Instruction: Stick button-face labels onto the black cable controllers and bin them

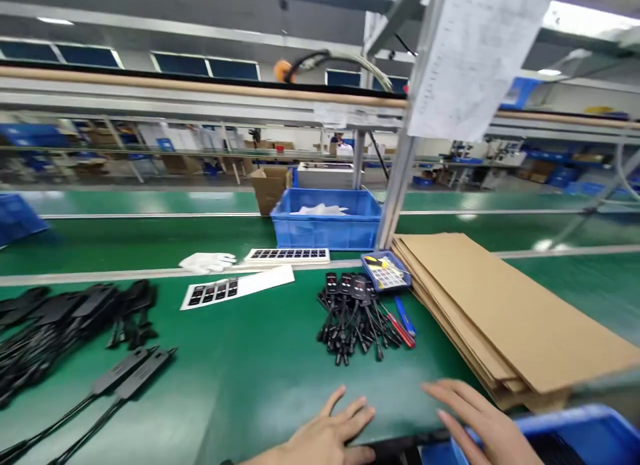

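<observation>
Green, glossy worktop [265,358] is stretching right across in front of the person. My landmark is the fanned-out pile of small black plastic modules with short cables [357,305] — it's lying on that worktop, and both bare hands are hanging out on the person's side of it. Left hand [330,431] is sitting palm down just nearer the person than the pile, fingers spreading apart and gripping nothing; can't tell if it's actually touching the green. Right hand [483,418] is hovering nearer and to the right of the pile, by a blue plastic bin [595,425], fingers lying close together, thumb standing apart, nothing clamped.

Handling-wise, I'd be lifting any module by its flat head — cables are crossing all over, so tugging one is probably dragging neighbours along. I'd also be watching the slim red-handled tool [403,333] and flat blue tool [405,317] lying at the pile's right side, plus the stack of brown cardboard sheets [510,311] further right: a wrist could be catching its edge.
</observation>
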`<act>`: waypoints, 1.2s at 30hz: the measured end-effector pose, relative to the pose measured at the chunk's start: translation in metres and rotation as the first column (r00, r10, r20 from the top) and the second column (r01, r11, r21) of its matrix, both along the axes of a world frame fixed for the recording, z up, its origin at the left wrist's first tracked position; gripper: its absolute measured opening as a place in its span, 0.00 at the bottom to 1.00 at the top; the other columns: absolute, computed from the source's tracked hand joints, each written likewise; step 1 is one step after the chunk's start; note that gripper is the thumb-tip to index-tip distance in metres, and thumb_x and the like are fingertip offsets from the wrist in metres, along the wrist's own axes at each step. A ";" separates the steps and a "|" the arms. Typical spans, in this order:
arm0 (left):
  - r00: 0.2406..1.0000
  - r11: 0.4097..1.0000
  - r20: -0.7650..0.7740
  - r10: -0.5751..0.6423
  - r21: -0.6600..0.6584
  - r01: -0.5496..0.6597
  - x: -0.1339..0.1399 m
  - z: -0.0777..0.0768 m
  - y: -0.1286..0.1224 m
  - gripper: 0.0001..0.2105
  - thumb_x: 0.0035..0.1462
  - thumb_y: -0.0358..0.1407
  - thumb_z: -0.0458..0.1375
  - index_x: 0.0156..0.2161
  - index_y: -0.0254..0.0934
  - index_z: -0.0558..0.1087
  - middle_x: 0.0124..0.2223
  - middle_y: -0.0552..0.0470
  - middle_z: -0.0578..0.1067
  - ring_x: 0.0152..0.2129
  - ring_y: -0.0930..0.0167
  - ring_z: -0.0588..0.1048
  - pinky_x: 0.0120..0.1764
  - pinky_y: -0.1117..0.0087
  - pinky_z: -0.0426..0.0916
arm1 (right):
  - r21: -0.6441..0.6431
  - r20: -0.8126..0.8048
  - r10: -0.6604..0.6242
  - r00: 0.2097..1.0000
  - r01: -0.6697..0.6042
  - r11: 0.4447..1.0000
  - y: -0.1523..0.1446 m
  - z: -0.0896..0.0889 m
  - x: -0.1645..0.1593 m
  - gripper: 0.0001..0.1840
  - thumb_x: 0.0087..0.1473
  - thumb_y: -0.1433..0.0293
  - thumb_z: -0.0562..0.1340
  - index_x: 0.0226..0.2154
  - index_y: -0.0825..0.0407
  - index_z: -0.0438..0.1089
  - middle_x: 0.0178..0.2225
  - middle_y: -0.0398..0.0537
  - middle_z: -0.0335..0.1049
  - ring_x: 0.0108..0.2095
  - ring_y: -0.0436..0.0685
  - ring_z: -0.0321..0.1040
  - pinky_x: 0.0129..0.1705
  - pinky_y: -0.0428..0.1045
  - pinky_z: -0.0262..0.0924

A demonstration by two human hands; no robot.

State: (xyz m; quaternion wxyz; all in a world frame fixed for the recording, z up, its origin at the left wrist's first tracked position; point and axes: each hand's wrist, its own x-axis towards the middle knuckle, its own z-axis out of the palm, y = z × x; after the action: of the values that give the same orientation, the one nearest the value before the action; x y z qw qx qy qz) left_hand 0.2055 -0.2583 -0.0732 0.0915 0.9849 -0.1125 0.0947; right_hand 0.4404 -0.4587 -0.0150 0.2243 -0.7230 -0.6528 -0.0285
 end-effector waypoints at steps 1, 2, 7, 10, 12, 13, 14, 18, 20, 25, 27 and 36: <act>0.997 0.992 -0.074 -0.012 -0.127 0.003 -0.002 0.004 0.003 0.14 0.64 0.35 0.47 0.52 0.45 0.68 0.62 0.45 0.60 0.59 0.62 0.59 0.61 0.52 0.49 | -0.016 0.009 0.003 1.000 -0.003 1.000 0.039 0.018 -0.015 0.19 0.60 0.64 0.53 0.53 0.44 0.66 0.48 0.48 0.70 0.48 0.55 0.69 0.49 0.45 0.64; 0.992 0.963 -0.127 -0.026 -0.271 -0.009 -0.004 0.011 0.007 0.15 0.64 0.37 0.47 0.54 0.44 0.67 0.62 0.45 0.60 0.59 0.63 0.59 0.60 0.54 0.51 | -0.021 0.027 -0.010 1.000 0.011 1.000 0.077 0.032 -0.028 0.19 0.60 0.63 0.53 0.52 0.45 0.66 0.49 0.50 0.69 0.49 0.56 0.68 0.49 0.47 0.64; 0.963 0.636 -0.152 0.222 -0.726 -0.261 -0.035 0.050 0.043 0.17 0.55 0.37 0.55 0.51 0.43 0.70 0.56 0.49 0.69 0.53 0.65 0.67 0.55 0.66 0.60 | -0.063 0.260 -0.242 0.935 0.266 0.962 0.216 0.034 -0.068 0.26 0.57 0.60 0.57 0.54 0.58 0.64 0.42 0.60 0.69 0.43 0.63 0.70 0.42 0.53 0.67; 0.873 0.488 -0.222 0.435 -0.756 -0.435 -0.060 0.058 0.081 0.19 0.48 0.29 0.56 0.47 0.43 0.72 0.50 0.53 0.74 0.46 0.67 0.71 0.51 0.67 0.63 | -0.064 0.406 -0.295 0.865 0.349 0.935 0.248 0.014 -0.083 0.25 0.57 0.61 0.57 0.52 0.62 0.65 0.37 0.62 0.71 0.37 0.65 0.72 0.32 0.52 0.68; 0.838 0.371 -0.268 0.475 -0.803 -0.467 -0.073 0.054 0.108 0.17 0.47 0.28 0.55 0.44 0.38 0.73 0.44 0.51 0.76 0.40 0.68 0.73 0.45 0.68 0.66 | -0.045 0.470 -0.298 0.831 0.360 0.932 0.253 -0.001 -0.090 0.22 0.57 0.66 0.58 0.50 0.63 0.66 0.35 0.62 0.71 0.34 0.64 0.72 0.28 0.50 0.66; 0.830 0.309 -0.286 0.479 -0.830 -0.464 -0.079 0.050 0.121 0.16 0.46 0.28 0.54 0.43 0.36 0.73 0.41 0.50 0.77 0.38 0.69 0.74 0.43 0.69 0.67 | -0.014 0.498 -0.304 0.812 0.358 0.934 0.252 -0.008 -0.092 0.21 0.56 0.68 0.58 0.49 0.65 0.66 0.34 0.63 0.70 0.34 0.64 0.72 0.28 0.50 0.66; 0.825 0.247 -0.301 0.478 -0.855 -0.455 -0.083 0.046 0.133 0.15 0.46 0.29 0.55 0.41 0.35 0.73 0.39 0.50 0.77 0.37 0.69 0.74 0.42 0.69 0.67 | 0.015 0.517 -0.311 0.797 0.355 0.935 0.251 -0.015 -0.092 0.21 0.55 0.69 0.59 0.48 0.66 0.66 0.34 0.64 0.69 0.34 0.65 0.72 0.28 0.51 0.66; 0.827 0.050 -0.341 0.448 -0.913 -0.404 -0.097 0.035 0.165 0.13 0.43 0.30 0.58 0.38 0.32 0.73 0.37 0.48 0.77 0.35 0.69 0.74 0.41 0.67 0.67 | 0.031 0.475 -0.319 0.820 0.347 0.937 0.246 -0.037 -0.089 0.21 0.54 0.72 0.55 0.48 0.68 0.63 0.36 0.65 0.67 0.31 0.63 0.72 0.29 0.51 0.65; 0.837 -0.009 -0.339 0.429 -0.928 -0.371 -0.102 0.032 0.173 0.14 0.42 0.30 0.59 0.39 0.32 0.73 0.37 0.48 0.76 0.34 0.69 0.74 0.42 0.66 0.67 | -0.012 0.432 -0.283 0.856 0.320 0.947 0.248 -0.043 -0.090 0.19 0.54 0.76 0.53 0.49 0.65 0.63 0.38 0.62 0.67 0.28 0.59 0.72 0.28 0.50 0.64; 0.805 0.059 -0.355 0.476 -0.900 -0.432 -0.111 0.027 0.183 0.17 0.44 0.30 0.56 0.44 0.32 0.70 0.43 0.45 0.74 0.38 0.69 0.74 0.42 0.67 0.68 | -0.071 0.404 -0.327 0.854 0.386 0.920 0.254 -0.041 -0.109 0.21 0.54 0.77 0.52 0.51 0.64 0.60 0.36 0.60 0.70 0.29 0.63 0.73 0.28 0.53 0.62; 0.792 0.123 -0.354 0.497 -0.875 -0.468 -0.116 0.025 0.184 0.18 0.46 0.29 0.54 0.46 0.32 0.68 0.45 0.43 0.73 0.39 0.70 0.74 0.43 0.68 0.68 | -0.120 0.373 -0.329 0.867 0.397 0.910 0.256 -0.034 -0.120 0.22 0.56 0.76 0.50 0.53 0.69 0.56 0.30 0.58 0.72 0.30 0.65 0.73 0.31 0.55 0.62; 0.773 0.487 -0.222 0.595 -0.666 -0.566 -0.107 0.042 0.189 0.23 0.54 0.32 0.52 0.56 0.34 0.62 0.58 0.40 0.63 0.54 0.60 0.62 0.58 0.56 0.53 | -0.246 0.221 -0.232 0.947 0.284 0.927 0.264 -0.019 -0.160 0.24 0.58 0.80 0.46 0.57 0.60 0.56 0.33 0.53 0.76 0.31 0.60 0.73 0.38 0.53 0.60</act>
State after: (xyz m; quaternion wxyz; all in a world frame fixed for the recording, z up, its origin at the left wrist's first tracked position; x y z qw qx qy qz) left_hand 0.0986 -0.0697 -0.0313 0.4177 0.8503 0.2686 0.1740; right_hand 0.2805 -0.1943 -0.0340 0.0536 -0.8211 -0.5672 -0.0353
